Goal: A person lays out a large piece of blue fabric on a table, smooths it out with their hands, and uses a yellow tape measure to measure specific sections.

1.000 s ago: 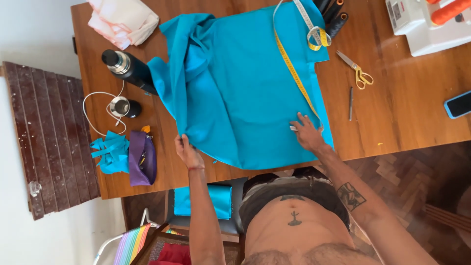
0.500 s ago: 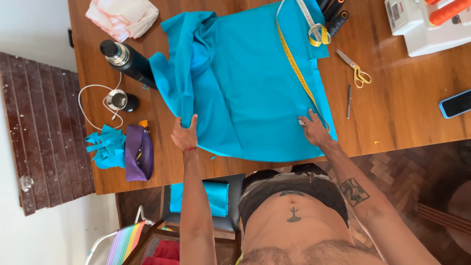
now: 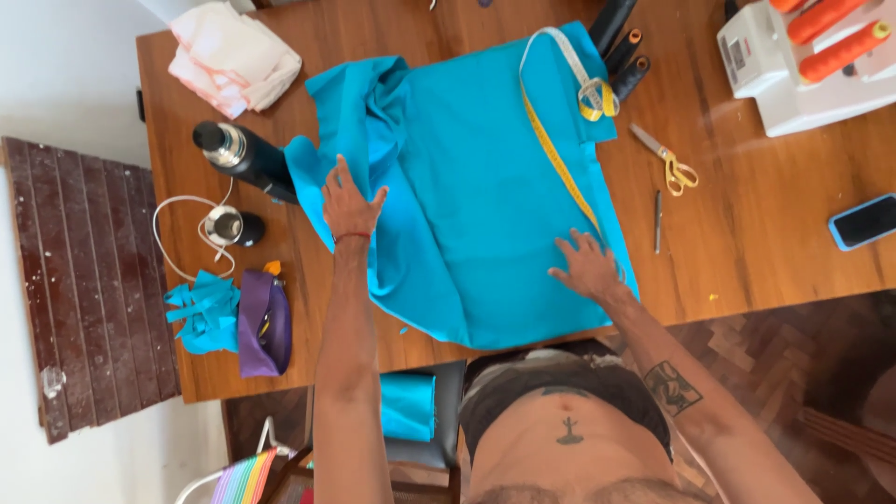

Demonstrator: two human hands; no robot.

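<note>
A large turquoise cloth (image 3: pixel 476 187) lies spread on the wooden table (image 3: pixel 765 215), bunched in folds along its left side. My left hand (image 3: pixel 350 201) rests flat with fingers spread on the cloth's left part, beside the folds. My right hand (image 3: pixel 586 263) presses flat on the cloth near its lower right edge. A yellow measuring tape (image 3: pixel 560 159) runs down the cloth's right side, its lower end close to my right fingers. Neither hand holds anything.
Yellow-handled scissors (image 3: pixel 667 161) and a thin dark tool (image 3: pixel 657 222) lie right of the cloth. A sewing machine (image 3: pixel 793 65) with orange thread cones stands at top right, a phone (image 3: pixel 863 221) at right. A dark flask (image 3: pixel 243 159), purple pouch (image 3: pixel 264 322), cloth scraps (image 3: pixel 201 313) sit left.
My left hand has slid up from the cloth's near edge onto its left side. My right hand stays near the lower right edge, and the cloth lies flatter.
</note>
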